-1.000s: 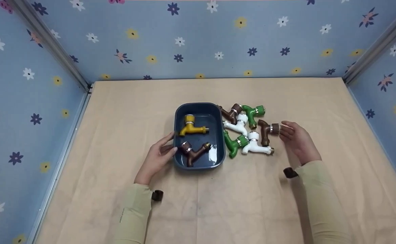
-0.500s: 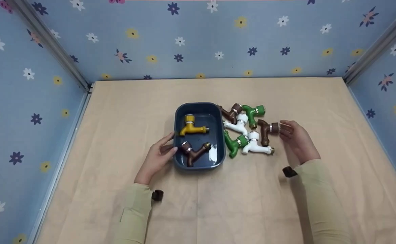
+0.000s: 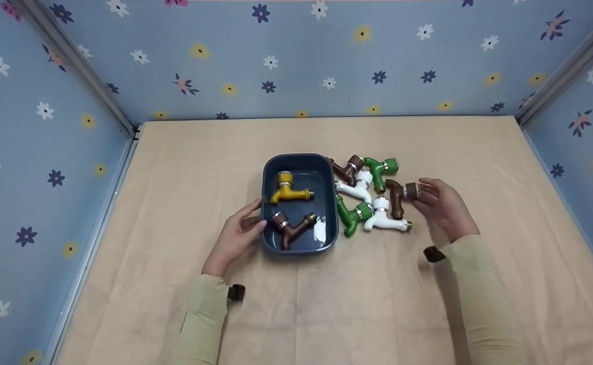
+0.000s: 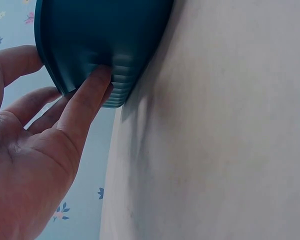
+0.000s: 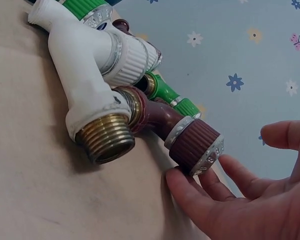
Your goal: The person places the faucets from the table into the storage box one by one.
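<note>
My left hand [image 3: 233, 235] rests its fingertips on the outer left wall of a dark blue plastic basin [image 3: 299, 251]; in the left wrist view, straight fingers touch the basin's side [image 4: 105, 35]. A yellow tap [image 3: 290, 194] and a brown tap [image 3: 292, 233] lie inside it. Across the table, my right hand [image 3: 448, 210] reaches the outermost brown tap [image 3: 395, 195] of a pile. Its fingers touch the ribbed brown knob [image 5: 192, 145] from beneath and the end, while the thumb [image 5: 285, 134] stays apart.
Against the basin's right side lie green taps [image 3: 349, 218], white taps [image 3: 385, 222] and another brown tap [image 3: 347, 171], close together. A beige cloth [image 3: 200, 167] covers the table. Flowered blue panels [image 3: 296, 56] enclose the back and sides.
My right hand has edged left and slightly away from me, its fingers further along the brown tap's knob. The left hand and basin have stayed in place.
</note>
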`<state>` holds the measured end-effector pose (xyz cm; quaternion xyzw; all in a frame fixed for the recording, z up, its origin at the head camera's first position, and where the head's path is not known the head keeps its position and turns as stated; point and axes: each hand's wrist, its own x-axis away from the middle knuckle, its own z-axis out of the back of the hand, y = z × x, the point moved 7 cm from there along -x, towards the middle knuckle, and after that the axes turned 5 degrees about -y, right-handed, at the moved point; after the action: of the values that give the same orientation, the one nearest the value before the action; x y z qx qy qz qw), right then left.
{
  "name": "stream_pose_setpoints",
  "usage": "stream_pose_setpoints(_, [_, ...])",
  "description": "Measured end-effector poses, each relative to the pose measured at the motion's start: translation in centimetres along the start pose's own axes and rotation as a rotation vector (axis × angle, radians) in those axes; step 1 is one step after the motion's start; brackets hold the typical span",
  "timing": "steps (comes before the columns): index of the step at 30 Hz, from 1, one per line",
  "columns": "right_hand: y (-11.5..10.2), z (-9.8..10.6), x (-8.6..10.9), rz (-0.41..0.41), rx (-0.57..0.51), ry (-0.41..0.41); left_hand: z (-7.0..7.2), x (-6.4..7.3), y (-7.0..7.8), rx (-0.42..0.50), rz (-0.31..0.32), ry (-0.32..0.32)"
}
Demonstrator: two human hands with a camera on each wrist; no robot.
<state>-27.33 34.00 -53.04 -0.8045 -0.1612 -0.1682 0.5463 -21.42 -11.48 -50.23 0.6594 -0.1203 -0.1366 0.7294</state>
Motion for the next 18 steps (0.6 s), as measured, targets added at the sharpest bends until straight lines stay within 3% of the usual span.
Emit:
stream_pose_setpoints(5, [0.03, 0.21, -0.3, 0.014, 0.041, -0.005, -0.06, -0.02, 0.15, -0.012, -0.008, -0.004])
stream_pose_setpoints(11, [0.04, 0.13, -0.65, 0.028, 0.0, -0.043, -0.15, 0.03, 0.38, -0.014, -0.017, -0.013])
stream_pose_setpoints(18, [0.11, 0.07, -0.95, 0.055, 0.038, -0.029, -0.09, 0.01, 0.31, -0.019, -0.016, -0.003])
